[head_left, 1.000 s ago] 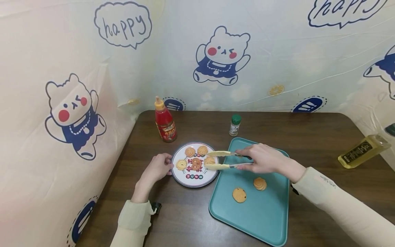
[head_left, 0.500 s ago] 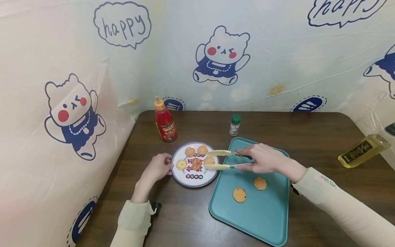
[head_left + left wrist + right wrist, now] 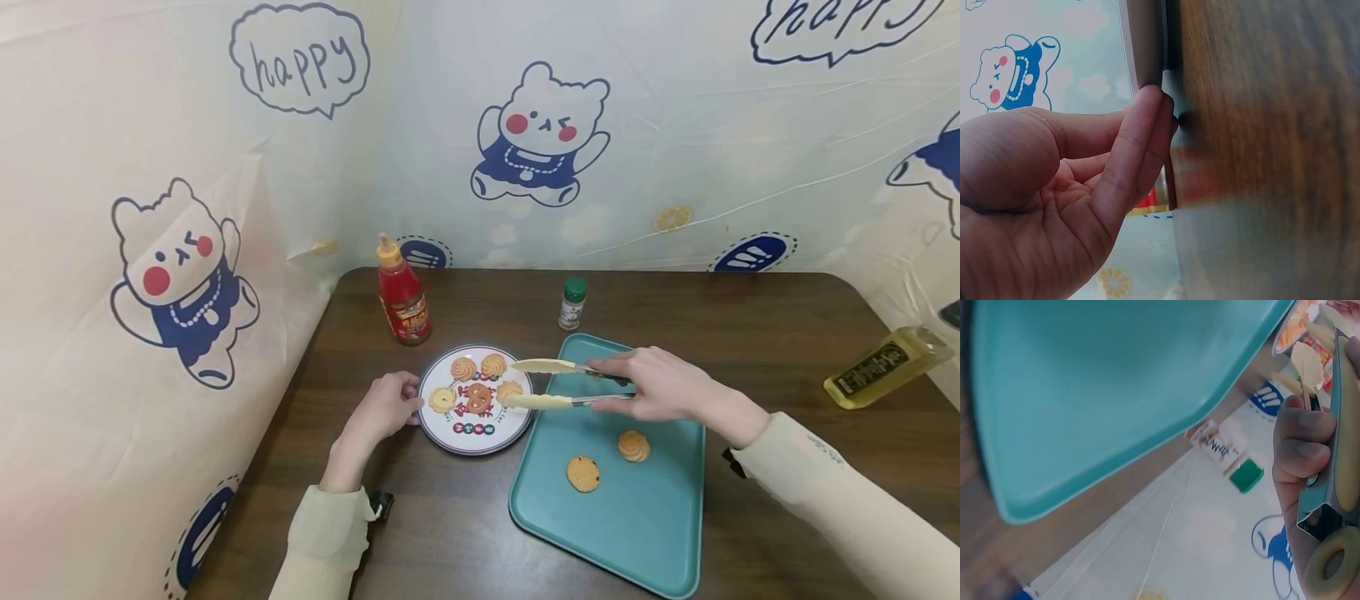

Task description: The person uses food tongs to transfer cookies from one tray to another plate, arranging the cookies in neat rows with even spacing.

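Note:
My left hand [image 3: 387, 407] pinches the left rim of a round white plate [image 3: 480, 442]. In the left wrist view the thumb and fingertips [image 3: 1147, 103] meet at the plate's edge [image 3: 1146, 44]. Several cookies lie on the plate, among them a pretzel-shaped cookie [image 3: 478, 398] and a swirl cookie [image 3: 463, 369]. My right hand [image 3: 660, 385] grips a pair of tongs [image 3: 1349, 431] with cream tips. Their arms are spread apart, with nothing between them. The lower tip overlaps the rightmost cookie [image 3: 509, 391] on the plate in the head view.
A teal tray [image 3: 600, 542] lies right of the plate, bearing a round cookie [image 3: 582, 473] and a swirl cookie [image 3: 633, 447]. Behind stand a red sauce bottle [image 3: 405, 308] and a green-capped shaker [image 3: 572, 304]. An oil bottle [image 3: 885, 367] is at the far right of the brown table [image 3: 750, 325].
The tongs in my right hand have drawn slightly right and back from the rightmost cookie, which stays on the plate. My left hand keeps its place at the rim.

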`<state>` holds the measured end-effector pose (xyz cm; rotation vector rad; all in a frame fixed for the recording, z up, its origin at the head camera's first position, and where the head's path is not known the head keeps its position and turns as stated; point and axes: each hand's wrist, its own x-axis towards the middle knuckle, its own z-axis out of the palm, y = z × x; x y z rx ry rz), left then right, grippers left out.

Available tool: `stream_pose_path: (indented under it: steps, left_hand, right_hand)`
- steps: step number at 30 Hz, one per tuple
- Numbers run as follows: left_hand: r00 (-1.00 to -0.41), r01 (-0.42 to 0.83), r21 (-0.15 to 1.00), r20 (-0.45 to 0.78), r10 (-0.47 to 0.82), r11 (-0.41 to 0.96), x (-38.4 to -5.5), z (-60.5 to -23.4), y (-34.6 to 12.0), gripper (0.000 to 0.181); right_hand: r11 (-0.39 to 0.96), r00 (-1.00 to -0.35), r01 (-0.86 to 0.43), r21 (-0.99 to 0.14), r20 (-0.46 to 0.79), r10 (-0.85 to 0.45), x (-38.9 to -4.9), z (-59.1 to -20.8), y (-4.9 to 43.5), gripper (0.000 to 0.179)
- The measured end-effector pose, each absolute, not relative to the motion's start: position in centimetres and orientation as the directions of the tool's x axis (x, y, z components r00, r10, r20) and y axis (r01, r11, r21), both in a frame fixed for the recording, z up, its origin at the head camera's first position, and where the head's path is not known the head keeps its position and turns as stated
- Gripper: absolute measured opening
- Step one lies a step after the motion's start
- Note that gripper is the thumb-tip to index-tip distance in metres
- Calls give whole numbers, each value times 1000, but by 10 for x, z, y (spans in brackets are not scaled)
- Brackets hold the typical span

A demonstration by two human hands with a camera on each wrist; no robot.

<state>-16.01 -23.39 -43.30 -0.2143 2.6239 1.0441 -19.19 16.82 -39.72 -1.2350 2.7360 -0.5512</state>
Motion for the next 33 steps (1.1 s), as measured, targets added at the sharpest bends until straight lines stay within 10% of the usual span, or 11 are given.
stream_pose_path:
  steps: [33]
  left_hand:
    - [-943, -243, 641, -333, -21, 729, -160, -434, -234, 44]
  right_hand:
    - [711, -755, -656, -253, 208, -622, -107, -413, 283, 55]
